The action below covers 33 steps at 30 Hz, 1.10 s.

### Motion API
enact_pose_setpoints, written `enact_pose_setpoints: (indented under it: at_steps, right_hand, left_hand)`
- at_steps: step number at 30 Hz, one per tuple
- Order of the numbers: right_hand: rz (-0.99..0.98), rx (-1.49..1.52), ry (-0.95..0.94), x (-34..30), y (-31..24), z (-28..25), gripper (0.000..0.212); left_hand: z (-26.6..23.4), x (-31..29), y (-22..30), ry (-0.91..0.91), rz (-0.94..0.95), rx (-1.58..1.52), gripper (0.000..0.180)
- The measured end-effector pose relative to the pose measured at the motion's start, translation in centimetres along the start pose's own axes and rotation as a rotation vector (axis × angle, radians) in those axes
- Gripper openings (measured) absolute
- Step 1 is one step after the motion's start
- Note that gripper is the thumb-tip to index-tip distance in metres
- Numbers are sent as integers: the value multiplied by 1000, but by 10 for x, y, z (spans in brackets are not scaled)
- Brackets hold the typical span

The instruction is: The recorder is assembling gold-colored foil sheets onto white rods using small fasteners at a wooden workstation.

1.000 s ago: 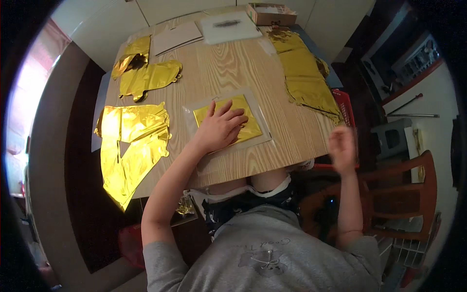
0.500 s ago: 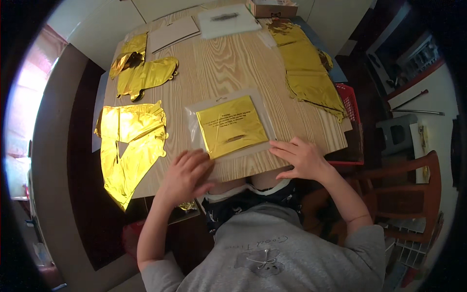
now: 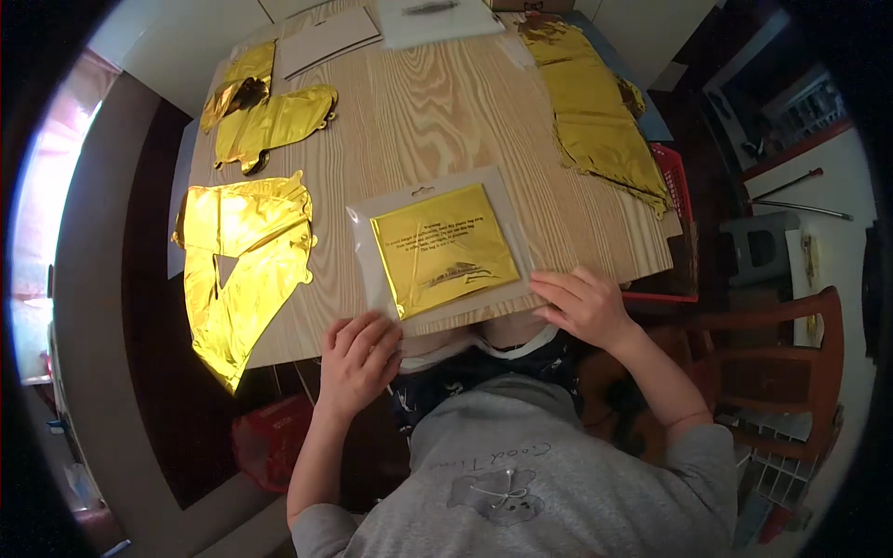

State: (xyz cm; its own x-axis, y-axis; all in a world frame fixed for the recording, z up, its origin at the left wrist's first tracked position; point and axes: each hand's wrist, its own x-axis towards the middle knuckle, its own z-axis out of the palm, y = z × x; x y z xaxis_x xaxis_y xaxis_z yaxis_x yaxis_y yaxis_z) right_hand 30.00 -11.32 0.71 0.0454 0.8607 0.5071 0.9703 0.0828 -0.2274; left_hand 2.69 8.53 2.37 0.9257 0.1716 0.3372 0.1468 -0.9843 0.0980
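Note:
A clear plastic bag (image 3: 517,219) with a hang hole and a folded gold foil balloon (image 3: 446,251) inside lies flat near the table's front edge. My left hand (image 3: 358,358) is closed at its near left corner, the fingers curled and the thumb mostly hidden. At the near right corner, my right hand (image 3: 586,305) pinches the bag's edge between thumb and fingers. Dark printing marks the bag's upper face.
Flat gold foil balloons lie along the table's left side (image 3: 246,232) and right side (image 3: 609,121). At the back are brown card sheets (image 3: 330,42) and a stack of clear bags (image 3: 437,23). A red basket (image 3: 677,186) stands beyond the right edge, a wooden chair (image 3: 791,372) nearby.
My left hand has come down onto the bag's near left corner. The right hand has closed on the near right corner. My view has shifted slightly.

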Motion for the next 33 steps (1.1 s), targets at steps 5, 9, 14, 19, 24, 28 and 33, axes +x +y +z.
enact_pose_setpoints:
  at_steps: [5,9,14,19,24,28,33]
  right_hand:
    - [-9,-17,38,-1,0,3,26]
    - [40,19,77,-2,-1,10,22]
    - [127,26,122,1,-7,15,14]
    - [181,-2,187,7,-14,23,12]
    - [232,6,210,9,-17,29,14]
    - [284,-5,197,11,-21,29,15]
    - [372,-11,159,13,-24,34,16]
  left_hand:
    - [3,3,0,128,-4,-33,22]
    - [6,2,-1,171,-58,-84,21]
    - [10,6,-2,199,-154,-102,19]
    - [16,11,2,264,-258,-118,17]
    - [13,19,8,223,-416,-171,11]
    - [11,26,10,175,-490,-140,12]
    - [14,31,15,129,-544,-44,17]
